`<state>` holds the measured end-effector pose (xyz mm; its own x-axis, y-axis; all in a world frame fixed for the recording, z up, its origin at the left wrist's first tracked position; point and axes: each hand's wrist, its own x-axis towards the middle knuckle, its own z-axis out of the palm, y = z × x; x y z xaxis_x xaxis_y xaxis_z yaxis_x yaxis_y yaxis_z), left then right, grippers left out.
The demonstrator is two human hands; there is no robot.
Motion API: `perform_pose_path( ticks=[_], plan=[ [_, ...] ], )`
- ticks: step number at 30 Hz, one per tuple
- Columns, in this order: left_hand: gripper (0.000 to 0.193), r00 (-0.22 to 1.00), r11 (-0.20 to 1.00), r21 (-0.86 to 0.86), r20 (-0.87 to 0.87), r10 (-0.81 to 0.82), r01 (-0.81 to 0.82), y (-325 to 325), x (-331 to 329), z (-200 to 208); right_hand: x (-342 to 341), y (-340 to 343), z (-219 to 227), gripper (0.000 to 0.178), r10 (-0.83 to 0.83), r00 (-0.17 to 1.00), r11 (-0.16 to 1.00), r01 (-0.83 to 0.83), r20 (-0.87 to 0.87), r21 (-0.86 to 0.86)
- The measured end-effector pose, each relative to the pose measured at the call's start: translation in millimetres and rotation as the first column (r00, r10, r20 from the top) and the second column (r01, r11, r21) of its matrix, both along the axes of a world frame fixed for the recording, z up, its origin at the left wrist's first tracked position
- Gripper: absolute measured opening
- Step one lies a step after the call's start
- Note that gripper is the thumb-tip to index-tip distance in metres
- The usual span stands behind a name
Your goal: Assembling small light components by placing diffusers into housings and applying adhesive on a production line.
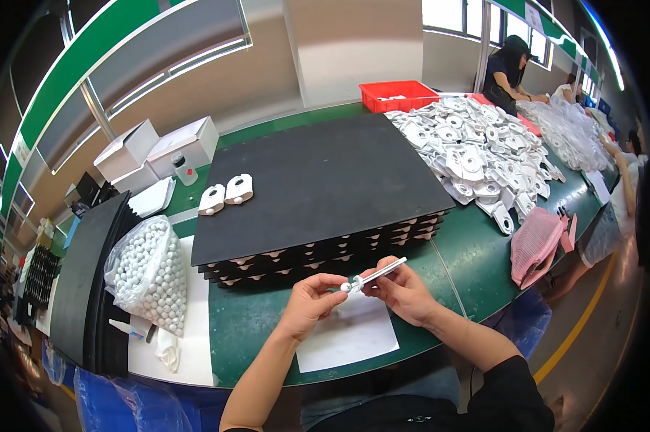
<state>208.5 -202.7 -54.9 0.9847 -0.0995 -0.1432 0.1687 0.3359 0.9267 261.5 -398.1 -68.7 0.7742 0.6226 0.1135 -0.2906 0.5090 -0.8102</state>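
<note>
Over a white sheet of paper [354, 338] at the table's near edge, my right hand [404, 294] grips a flat white plastic part [384, 271], seen nearly edge-on. My left hand [314, 302] pinches a small white ball [346, 287] against the part's left end; whether it is seated there cannot be told. Two similar white parts [226, 193], each with a round hole and a ball at the lower edge, lie on the left of a black board [303, 180]. That board tops a stack with white parts between its layers.
A clear bag of white balls [149, 270] stands at left, beside a stack of black boards [87, 273]. A glue bottle [128, 329] lies near it. At right are a heap of white parts [476, 144], a red bin [393, 94] and a pink pouch [537, 245]. Co-workers [508, 72] work beyond.
</note>
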Motion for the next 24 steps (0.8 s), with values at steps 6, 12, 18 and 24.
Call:
perform_pose_path(
  ticks=[6, 12, 18, 24],
  plan=[
    [0.021, 1.000, 0.999, 0.039, 0.019, -0.005, 0.004, -1, -1, 1, 0, -1, -2, 0.006, 0.058, 0.997, 0.998, -0.059, -0.041, -0.027],
    [0.023, 1.000, 1.000, 0.010, 0.001, -0.021, 0.021, -3, 0, 1, 1, -2, -5, 0.006, 0.051, 0.999, 0.998, -0.052, -0.001, -0.019],
    [0.034, 0.934, 0.934, 0.332, 0.357, 0.005, -0.132, -8, -4, -2, -3, 0, 4, 0.022, 0.095, 0.993, 0.983, -0.104, -0.066, -0.154],
    [0.047, 0.845, 0.941, 0.185, 0.512, 0.154, -0.284, -6, -6, -1, 15, 12, 50, 0.021, 0.198, 0.906, 0.948, -0.080, 0.374, -0.307]
  ],
)
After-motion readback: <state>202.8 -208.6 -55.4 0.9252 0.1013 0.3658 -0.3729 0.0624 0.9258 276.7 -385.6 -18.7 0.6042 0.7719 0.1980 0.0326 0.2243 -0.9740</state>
